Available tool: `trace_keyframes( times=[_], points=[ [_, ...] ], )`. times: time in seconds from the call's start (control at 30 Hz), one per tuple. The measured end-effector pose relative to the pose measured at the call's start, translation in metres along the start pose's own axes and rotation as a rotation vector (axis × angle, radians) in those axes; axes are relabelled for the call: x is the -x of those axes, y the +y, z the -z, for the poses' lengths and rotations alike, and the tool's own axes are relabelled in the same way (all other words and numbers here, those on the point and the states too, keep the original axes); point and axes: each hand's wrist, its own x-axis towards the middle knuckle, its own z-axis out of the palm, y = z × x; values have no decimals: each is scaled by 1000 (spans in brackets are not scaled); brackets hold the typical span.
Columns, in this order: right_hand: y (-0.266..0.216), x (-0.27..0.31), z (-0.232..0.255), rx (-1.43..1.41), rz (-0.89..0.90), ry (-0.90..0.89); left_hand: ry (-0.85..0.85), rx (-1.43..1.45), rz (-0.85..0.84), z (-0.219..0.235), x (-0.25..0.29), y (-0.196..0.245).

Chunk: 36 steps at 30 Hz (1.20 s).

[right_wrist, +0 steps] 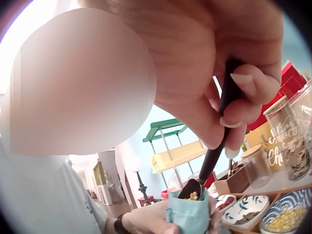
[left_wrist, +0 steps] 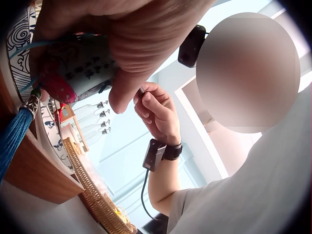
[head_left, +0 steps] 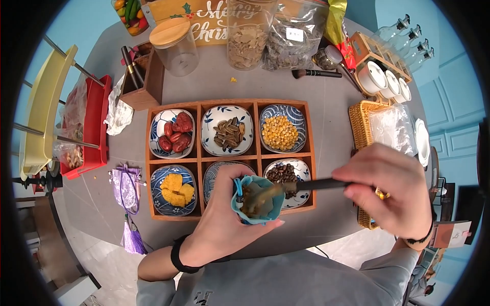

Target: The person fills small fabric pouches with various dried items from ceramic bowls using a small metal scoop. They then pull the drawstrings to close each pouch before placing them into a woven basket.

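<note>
My left hand [head_left: 217,227] grips a small teal drawstring pouch [right_wrist: 187,214], mouth up, over the front middle of the wooden tray. In my right hand [head_left: 390,191] is the dark handle of a spoon [head_left: 324,184]. Its scoop end dips into the pouch mouth, and yellowish-brown bits [right_wrist: 193,196] show at it in the right wrist view. A blue tassel [left_wrist: 18,134] hangs by the pouch in the left wrist view. Behind the pouch, one patterned dish [head_left: 214,171] is mostly hidden, and a dish of dark beans [head_left: 282,172] is partly covered.
The compartmented tray [head_left: 229,102] also bears dishes of red dates [head_left: 176,133], brown seed pods [head_left: 229,133], corn kernels [head_left: 279,132] and yellow chunks [head_left: 177,189]. A purple pouch [head_left: 125,186] lies left, a wicker basket [head_left: 360,125] right. Jars and bags stand behind.
</note>
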Motion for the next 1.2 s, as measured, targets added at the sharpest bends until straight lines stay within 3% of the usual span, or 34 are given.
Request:
trace_keyframes(
  times=[0.2, 0.4, 0.47, 0.6, 0.8, 0.93, 1.2],
  points=[
    [-8, 5, 3, 15, 5, 135, 17, -33, -48, 0, 1, -3],
    [45, -16, -11, 226, -97, 242, 19, 40, -65, -2, 3, -7],
    [80, -20, -28, 338, 49, 266, 19, 31, -70, -3, 4, -7],
    [102, -22, -45, 404, 75, 261, 15, 36, -116, -3, 4, -8],
    [96, -18, -35, 354, -23, 108, 3, 66, -53, -2, 6, -8],
    [92, -21, -29, 255, -161, -13, 10, 28, -125, -3, 5, -10],
    [109, -31, -33, 38, -302, -124, 22, 25, -79, 0, 7, -9]
  ],
)
